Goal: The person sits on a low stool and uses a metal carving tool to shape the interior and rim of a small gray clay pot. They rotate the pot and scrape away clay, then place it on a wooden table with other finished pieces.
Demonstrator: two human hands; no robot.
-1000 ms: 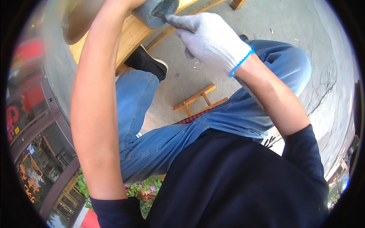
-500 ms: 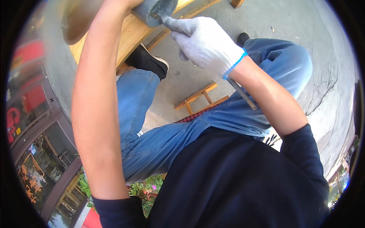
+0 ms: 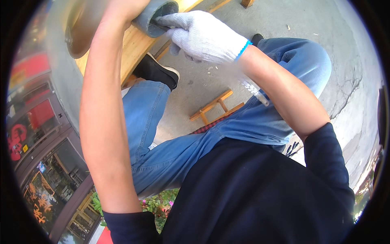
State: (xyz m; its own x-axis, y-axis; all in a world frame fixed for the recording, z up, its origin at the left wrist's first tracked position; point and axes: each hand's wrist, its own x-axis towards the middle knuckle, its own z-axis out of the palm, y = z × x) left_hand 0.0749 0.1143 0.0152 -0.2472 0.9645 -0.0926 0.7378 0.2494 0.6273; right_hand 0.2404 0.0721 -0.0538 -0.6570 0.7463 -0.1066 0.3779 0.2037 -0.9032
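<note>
A grey hollow cylinder [image 3: 147,19], tilted with its mouth toward my right hand, sits over a pale wooden bench [image 3: 129,48]. My left hand [image 3: 131,7], bare, lies against its outer side; the top edge of the picture cuts off the fingers. On my right hand [image 3: 207,38] is a white knitted glove with a blue cuff. It is closed round a long thin rod-shaped tool [image 3: 262,97], whose rear end sticks out past the wrist, blurred in part. The tool's front end and my gloved fingertips reach into the cylinder's mouth. What the tip touches inside is hard to see.
A dark rounded object [image 3: 78,38], blurred, stands at the bench's far left. My legs in blue jeans [image 3: 146,114] straddle a small wooden frame [image 3: 215,107] on the concrete floor. Glass doors [image 3: 53,162] and flowering plants [image 3: 160,203] are at the left.
My gloved right hand has moved left and slightly down, and its fingertips reach further into the cylinder. The cylinder has shifted left, showing more of its mouth. The tool's rear end has blurred.
</note>
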